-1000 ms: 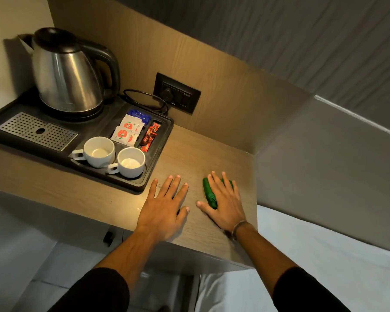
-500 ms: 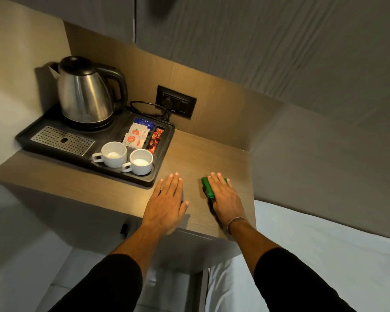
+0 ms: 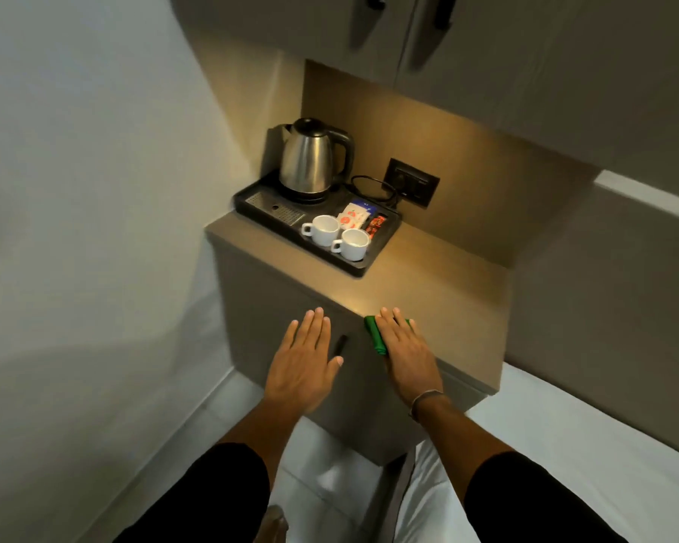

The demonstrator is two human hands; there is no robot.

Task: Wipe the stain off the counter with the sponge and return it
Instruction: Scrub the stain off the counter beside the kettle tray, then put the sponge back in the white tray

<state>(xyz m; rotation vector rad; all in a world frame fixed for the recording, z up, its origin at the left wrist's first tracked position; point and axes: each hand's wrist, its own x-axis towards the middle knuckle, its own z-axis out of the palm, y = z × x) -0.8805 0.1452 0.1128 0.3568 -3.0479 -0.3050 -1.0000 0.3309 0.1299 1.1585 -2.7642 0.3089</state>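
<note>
Pressing the green sponge (image 3: pixel 376 335) flat under your right hand (image 3: pixel 406 350), you are keeping the palm down and the fingers stretched out over it, not curled round it. Only the sponge's left edge and a sliver past the fingertips are showing. It is lying at the front edge of the counter (image 3: pixel 440 284), well in front of the black tray (image 3: pixel 363 268) and off toward its right.

Your left hand (image 3: pixel 304 360) is hovering open and flat, fingers together, holding nothing, in front of the counter's edge and forward of the tray.

No stain is showing on the bare wood between sponge and tray; the light is too dim to tell.

Handling, as a judgement: the sponge is looking thin, soft and light, so it is likely bending and bunching under pressure rather than sliding stiffly. Flat palm pressure is suiting a wipe. For lifting, you are better off pinching the long edges between thumb and fingers near the middle. Sitting at the lip, it could slip off the counter.
</note>
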